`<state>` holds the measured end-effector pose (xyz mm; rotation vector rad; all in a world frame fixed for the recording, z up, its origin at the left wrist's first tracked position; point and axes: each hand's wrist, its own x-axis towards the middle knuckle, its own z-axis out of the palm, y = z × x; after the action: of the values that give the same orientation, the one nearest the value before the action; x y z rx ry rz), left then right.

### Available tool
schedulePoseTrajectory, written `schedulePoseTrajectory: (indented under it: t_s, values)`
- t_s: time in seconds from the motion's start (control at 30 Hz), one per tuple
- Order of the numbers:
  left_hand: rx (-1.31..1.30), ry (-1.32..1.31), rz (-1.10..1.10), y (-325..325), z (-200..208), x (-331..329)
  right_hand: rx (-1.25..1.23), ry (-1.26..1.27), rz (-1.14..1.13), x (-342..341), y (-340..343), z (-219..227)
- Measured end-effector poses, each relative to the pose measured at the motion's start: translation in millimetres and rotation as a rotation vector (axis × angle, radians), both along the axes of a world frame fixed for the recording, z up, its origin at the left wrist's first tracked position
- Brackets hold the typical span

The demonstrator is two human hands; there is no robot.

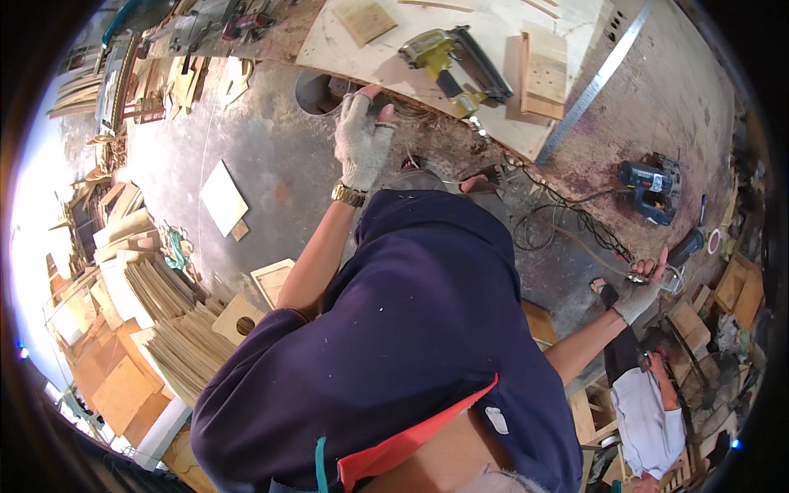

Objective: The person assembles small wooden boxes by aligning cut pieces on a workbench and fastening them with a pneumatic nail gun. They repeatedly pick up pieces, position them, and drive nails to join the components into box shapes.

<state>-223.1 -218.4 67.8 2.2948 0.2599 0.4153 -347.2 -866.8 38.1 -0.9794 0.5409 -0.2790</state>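
My left hand [362,144], in a pale fingerless work glove, has its fingers stretched out beside the bench edge and holds nothing. A metal watch [348,194] is on that wrist. My right hand [643,294], also gloved, reaches to the far right side of the bench. Its fingers close around the metal end of a thin air hose [593,260]; the grip is small and partly hidden. Right by it are a clear object [672,281] and a dark cylinder [686,246]. A yellow-green nail gun [450,66] lies on the white board [345,57] ahead of me.
Wooden pieces [544,74] and a long metal ruler [596,78] lie on the bench. A blue jigsaw [652,187] and a tape roll [713,240] are at right. Tangled cables [567,209] hang by the edge. Stacked wood panels [177,329] stand left; another person [649,415] is lower right.
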Motion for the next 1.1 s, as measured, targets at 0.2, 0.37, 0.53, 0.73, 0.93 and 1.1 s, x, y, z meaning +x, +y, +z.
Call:
schedulePoseTrajectory:
  t_s: [0.2,0.37,0.53,0.73,0.93,1.1]
  values:
    - [0.003,0.032,-0.036,86,-14,-34,-0.793,0.346,-0.025,12,168,81]
    - [-0.166,0.070,0.110,158,-34,-65,-0.559,-0.088,0.502,14,262,152]
    - [-0.366,0.088,0.221,204,-52,-103,-0.037,-0.472,1.053,23,330,207]
    - [-0.425,0.102,0.323,212,-62,-138,-0.559,-0.466,2.948,48,444,248]
    - [-0.592,0.145,0.405,196,-63,-156,-2.210,-0.043,1.800,82,578,94]
    - [-0.531,0.175,0.356,184,-62,-164,-0.241,-0.014,2.425,98,576,111]
